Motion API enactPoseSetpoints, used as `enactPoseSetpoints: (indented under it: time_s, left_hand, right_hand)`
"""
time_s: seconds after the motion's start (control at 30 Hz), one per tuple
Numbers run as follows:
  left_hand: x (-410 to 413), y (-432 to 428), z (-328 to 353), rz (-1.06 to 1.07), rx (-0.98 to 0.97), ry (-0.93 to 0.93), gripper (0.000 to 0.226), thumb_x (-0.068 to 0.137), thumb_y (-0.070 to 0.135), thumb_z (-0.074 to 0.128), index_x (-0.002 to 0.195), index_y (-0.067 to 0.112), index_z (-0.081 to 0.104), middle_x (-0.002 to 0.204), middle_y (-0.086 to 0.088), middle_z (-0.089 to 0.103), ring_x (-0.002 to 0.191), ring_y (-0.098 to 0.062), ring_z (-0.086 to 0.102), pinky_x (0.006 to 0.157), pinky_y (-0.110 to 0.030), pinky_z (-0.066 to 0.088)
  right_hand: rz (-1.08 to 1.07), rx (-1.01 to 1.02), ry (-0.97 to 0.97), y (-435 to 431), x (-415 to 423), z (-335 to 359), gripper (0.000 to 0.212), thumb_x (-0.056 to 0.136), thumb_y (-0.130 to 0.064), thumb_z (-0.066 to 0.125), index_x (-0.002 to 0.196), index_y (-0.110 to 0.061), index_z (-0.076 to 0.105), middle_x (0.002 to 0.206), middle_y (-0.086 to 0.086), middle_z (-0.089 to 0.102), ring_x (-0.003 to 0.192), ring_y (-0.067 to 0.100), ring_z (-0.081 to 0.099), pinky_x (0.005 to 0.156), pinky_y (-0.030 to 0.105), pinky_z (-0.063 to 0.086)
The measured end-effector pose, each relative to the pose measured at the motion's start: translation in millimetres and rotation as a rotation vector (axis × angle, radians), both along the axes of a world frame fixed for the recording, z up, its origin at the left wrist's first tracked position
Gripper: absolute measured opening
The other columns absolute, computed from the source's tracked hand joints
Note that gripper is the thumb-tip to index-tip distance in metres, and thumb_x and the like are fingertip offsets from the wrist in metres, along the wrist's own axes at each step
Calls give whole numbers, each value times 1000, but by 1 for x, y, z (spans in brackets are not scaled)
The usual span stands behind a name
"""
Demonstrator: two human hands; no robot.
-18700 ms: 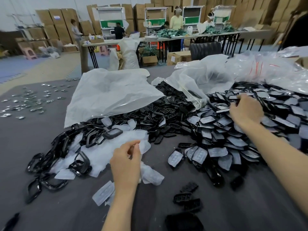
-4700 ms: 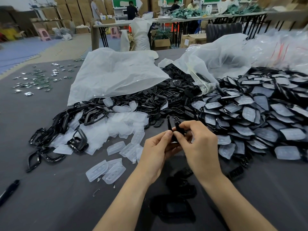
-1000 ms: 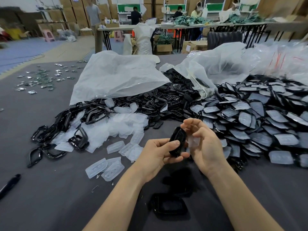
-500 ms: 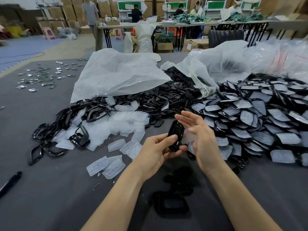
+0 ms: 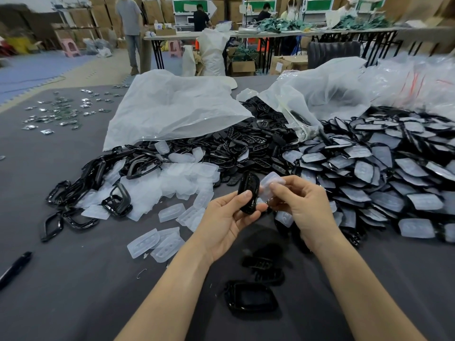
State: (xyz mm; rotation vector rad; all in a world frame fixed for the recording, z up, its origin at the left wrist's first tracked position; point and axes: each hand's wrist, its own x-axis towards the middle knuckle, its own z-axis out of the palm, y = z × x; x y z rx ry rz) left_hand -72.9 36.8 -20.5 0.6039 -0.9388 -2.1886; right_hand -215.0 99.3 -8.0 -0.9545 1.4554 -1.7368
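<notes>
Since the frame half a second earlier, the fingers of the right hand (image 5: 305, 212), then spread flat, have been drawn in, and the clear pad (image 5: 270, 181) has been brought up beside the black shell (image 5: 248, 193). The pad is now pinched between the right thumb and fingertips, just right of the frame's centre. The shell is gripped by the left hand (image 5: 226, 217), with the thumb laid across its lower front and the fingers curled behind it (the back of the shell is hidden by them).

The shell is held upright, its long axis running from the left palm toward the top of the frame with a slight lean to the right. The pad lies immediately to its right, level with its upper half, touching or all but touching its edge; which of the two cannot be told. The pad's long axis appears to be tilted across the shell's rather than along it. It is therefore judged that the pad must be turned into line and pushed leftward into the shell's face, a move for which the right hand is the nearer one.

Outward from the hands, loose clear pads (image 5: 172, 183) are heaped on the grey table (image 5: 73, 303) left of centre, with black frames (image 5: 64, 193) further left. Finished pieces (image 5: 381, 180) are piled across the right. A plastic bag (image 5: 172, 112) lies above centre, a single frame (image 5: 251, 299) below the hands, and a pen (image 5: 14, 267) at the lower left edge.
</notes>
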Motion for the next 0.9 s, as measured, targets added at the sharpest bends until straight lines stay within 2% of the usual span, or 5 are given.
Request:
enactPoseSetpoints:
  time_s: [0.37,0.57,0.67,0.8,0.9]
  left_hand:
    - [0,0,0,-10,-32,-28,21,77,20,64,85,8,79,85,-8,74,73,-11,72,59,-15,55]
    - [0,0,1,23,-30,-6,21,77,18,63,86,6,78,88,-10,74,73,-12,72,60,-15,55]
    - [1,0,2,20,-40,-5,22,78,19,62,87,8,79,95,-8,75,75,-11,72,60,-14,55]
    - [0,1,2,12,-48,-10,22,78,19,63,88,8,79,101,-7,74,76,-12,72,61,-15,55]
    - [0,1,3,7,-57,-21,22,78,19,63,88,8,79,97,-8,75,77,-12,72,61,-15,56]
  right_hand:
    - [-98,-51,-87,0,2,4,22,80,-5,72,64,-20,73,64,-1,69,58,7,62,57,18,52]
    - [-75,-56,-266,-2,5,6,17,83,7,64,76,-7,58,59,1,64,57,11,65,59,20,55]
    - [-88,-91,-382,0,3,9,27,82,16,59,91,-8,51,67,10,62,60,17,67,60,22,56]
    - [2,-28,-414,1,0,9,44,81,16,60,117,-9,56,91,17,58,72,22,70,69,23,58]
    - [77,-1,-440,0,1,8,30,84,15,53,106,0,64,95,21,64,80,25,71,72,22,58]
